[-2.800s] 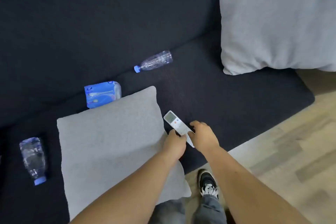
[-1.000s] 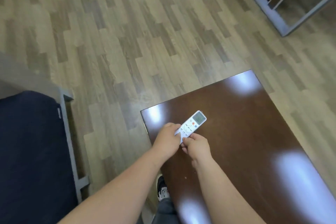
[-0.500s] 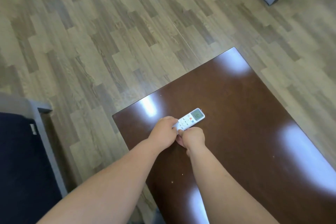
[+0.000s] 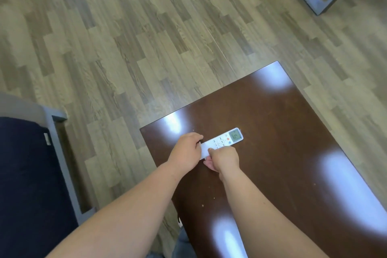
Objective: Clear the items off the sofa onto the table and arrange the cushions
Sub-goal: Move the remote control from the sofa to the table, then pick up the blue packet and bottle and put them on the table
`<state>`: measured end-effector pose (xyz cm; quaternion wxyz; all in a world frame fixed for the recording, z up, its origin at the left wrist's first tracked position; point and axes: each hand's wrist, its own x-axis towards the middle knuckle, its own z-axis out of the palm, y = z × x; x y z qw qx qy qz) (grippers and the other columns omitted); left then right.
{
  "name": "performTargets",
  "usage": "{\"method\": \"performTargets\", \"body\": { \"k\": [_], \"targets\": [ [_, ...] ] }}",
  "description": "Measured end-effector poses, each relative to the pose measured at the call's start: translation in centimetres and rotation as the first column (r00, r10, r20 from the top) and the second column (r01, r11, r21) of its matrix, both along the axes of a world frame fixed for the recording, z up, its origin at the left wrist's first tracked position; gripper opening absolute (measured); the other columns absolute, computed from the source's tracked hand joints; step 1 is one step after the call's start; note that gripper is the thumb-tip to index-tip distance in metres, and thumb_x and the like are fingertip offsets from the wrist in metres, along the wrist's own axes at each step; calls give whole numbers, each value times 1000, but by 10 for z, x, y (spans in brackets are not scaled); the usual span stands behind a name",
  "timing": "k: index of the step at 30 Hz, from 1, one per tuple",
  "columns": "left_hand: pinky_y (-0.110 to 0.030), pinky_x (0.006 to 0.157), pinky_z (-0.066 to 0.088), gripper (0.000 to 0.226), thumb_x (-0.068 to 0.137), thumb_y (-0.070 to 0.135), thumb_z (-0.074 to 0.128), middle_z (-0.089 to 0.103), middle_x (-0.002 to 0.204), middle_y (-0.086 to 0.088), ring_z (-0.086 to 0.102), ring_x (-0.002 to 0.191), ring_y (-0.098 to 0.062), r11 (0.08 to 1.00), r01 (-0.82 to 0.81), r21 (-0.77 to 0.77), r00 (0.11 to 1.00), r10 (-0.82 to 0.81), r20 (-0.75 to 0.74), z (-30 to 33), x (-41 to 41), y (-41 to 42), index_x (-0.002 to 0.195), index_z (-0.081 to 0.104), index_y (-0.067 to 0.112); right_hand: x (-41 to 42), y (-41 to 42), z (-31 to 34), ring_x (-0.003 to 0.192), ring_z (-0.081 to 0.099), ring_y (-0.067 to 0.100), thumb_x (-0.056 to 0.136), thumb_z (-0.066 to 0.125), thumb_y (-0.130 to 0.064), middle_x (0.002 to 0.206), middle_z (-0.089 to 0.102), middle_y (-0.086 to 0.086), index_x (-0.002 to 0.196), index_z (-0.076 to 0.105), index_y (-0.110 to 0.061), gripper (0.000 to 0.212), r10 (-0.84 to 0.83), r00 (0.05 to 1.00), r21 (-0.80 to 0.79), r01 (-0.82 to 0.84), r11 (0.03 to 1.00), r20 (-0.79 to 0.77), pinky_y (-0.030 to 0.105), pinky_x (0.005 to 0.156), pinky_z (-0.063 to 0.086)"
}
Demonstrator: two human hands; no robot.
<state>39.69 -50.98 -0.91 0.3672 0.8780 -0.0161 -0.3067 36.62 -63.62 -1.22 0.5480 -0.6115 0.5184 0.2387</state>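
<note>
Both hands are down at the near-left part of the tabletop [image 4: 282, 132], and the white remote [image 4: 223, 141] lies between them, low on the glossy brown surface; whether its whole underside already touches the wood I cannot tell. The left hand [image 4: 185, 148] is curled shut on the remote's plain tail end, thumb on top. The right hand [image 4: 225, 158] pinches the near edge of the same end, fingers folded under. So it is a two-handed hold on one small item.

What could go wrong? The remote sits near the tabletop's left edge, with bare wooden floor [image 4: 125, 48] just beyond. If the hands let go while it is tilted, or a finger drags on the way out, it could skid on that shiny surface and head for the drop. My judgement: press it flat, then lift straight off. A thumb resting on the buttons could also trigger a press, since the display is lit.

The long axis runs diagonally, from the hands at lower left up to the right and away from the person. The display end points up-right toward the middle of the tabletop, buttons facing up. The dark sofa [image 4: 25, 174] edge shows at far left, so there is more clearing to come.
</note>
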Motion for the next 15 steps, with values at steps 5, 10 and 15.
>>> {"method": "performTargets", "body": {
  "k": [5, 10, 15],
  "targets": [
    [-32, 106, 47, 39, 94, 3, 54, 68, 130, -11, 63, 120, -24, 968, -245, -46, 968, 247, 51, 26, -9, 59, 131, 67, 9, 14, 68, 31, 55, 64, 14, 89, 58, -12, 73, 72, 7, 84, 72, -6, 16, 193, 969, -10, -193, 981, 155, 36, 71, 59],
    [-33, 101, 49, 37, 96, 2, 53, 68, 125, -8, 64, 110, -22, 835, -548, -52, 833, 550, 51, 64, -29, 166, 129, 67, 9, 29, 179, 70, 53, 61, 15, 84, 61, -11, 71, 68, 10, 77, 70, -10, 11, 393, 874, 9, -413, 911, 285, 35, 65, 51],
    [-17, 90, 44, 40, 98, 3, 49, 66, 124, 2, 58, 104, -10, 581, -805, -123, 582, 813, 27, 111, -66, 268, 132, 64, 16, 25, 294, 104, 66, 63, 17, 93, 60, -9, 94, 69, 14, 105, 64, -6, 14, 515, 780, 73, -572, 817, 354, 31, 67, 51]
  ]
}}
